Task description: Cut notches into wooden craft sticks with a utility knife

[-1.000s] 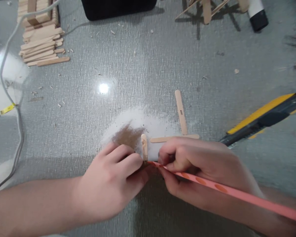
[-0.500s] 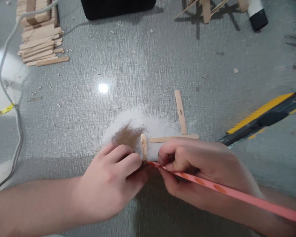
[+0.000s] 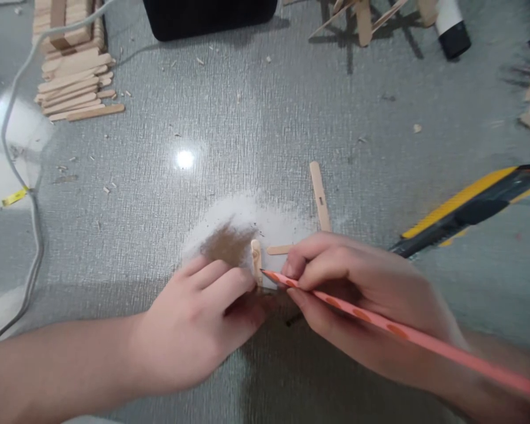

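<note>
My right hand (image 3: 357, 294) grips a pink pencil with orange spots (image 3: 362, 315), its tip touching or just over a short wooden stick piece (image 3: 256, 259). My left hand (image 3: 207, 324) is curled at the lower end of that piece, its fingertips partly hidden, and seems to pinch it. A horizontal wooden stick (image 3: 279, 250) lies partly under my right hand. Above it, a slotted stick (image 3: 320, 197) lies nearly upright in the picture. White and brown patches surround the pieces on the grey table (image 3: 229, 129).
A yellow and black cutter (image 3: 468, 206) lies at the right. Stacked wooden sticks (image 3: 73, 76) and a white cable (image 3: 35, 235) are at the left. A black object (image 3: 209, 15), a stick structure (image 3: 364, 23) and a white tube with black cap (image 3: 453, 35) stand at the top.
The pencil tip has moved slightly up along the short piece. My right hand has shifted up a little and now covers more of the horizontal stick. My left hand has hardly moved.
</note>
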{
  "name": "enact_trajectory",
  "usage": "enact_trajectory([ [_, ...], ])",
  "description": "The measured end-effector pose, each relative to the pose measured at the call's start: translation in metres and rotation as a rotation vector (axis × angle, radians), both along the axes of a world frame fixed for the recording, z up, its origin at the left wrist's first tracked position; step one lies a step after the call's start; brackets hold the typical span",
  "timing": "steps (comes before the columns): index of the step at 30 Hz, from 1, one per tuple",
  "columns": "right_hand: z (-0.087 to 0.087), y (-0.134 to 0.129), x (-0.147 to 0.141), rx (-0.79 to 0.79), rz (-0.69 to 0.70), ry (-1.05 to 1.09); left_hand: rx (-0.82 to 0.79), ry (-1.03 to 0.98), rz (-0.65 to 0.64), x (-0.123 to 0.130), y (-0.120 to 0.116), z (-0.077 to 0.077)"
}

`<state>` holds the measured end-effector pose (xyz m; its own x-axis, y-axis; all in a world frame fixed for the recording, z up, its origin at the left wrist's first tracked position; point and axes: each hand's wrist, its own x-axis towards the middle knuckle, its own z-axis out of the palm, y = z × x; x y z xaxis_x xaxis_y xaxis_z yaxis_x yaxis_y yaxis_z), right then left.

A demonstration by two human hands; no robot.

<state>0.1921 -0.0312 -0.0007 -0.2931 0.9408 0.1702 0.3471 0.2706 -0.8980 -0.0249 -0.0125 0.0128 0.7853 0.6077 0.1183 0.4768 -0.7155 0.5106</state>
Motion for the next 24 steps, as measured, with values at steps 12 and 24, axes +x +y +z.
enact_trajectory([
  [12,-0.006,-0.006,0.0,0.044,0.074,-0.059,0.187,-0.066,-0.043,-0.005,-0.01,0.002],
  [24,-0.004,-0.007,-0.001,0.081,0.091,-0.117,0.116,-0.111,-0.007,-0.003,-0.002,0.005],
])
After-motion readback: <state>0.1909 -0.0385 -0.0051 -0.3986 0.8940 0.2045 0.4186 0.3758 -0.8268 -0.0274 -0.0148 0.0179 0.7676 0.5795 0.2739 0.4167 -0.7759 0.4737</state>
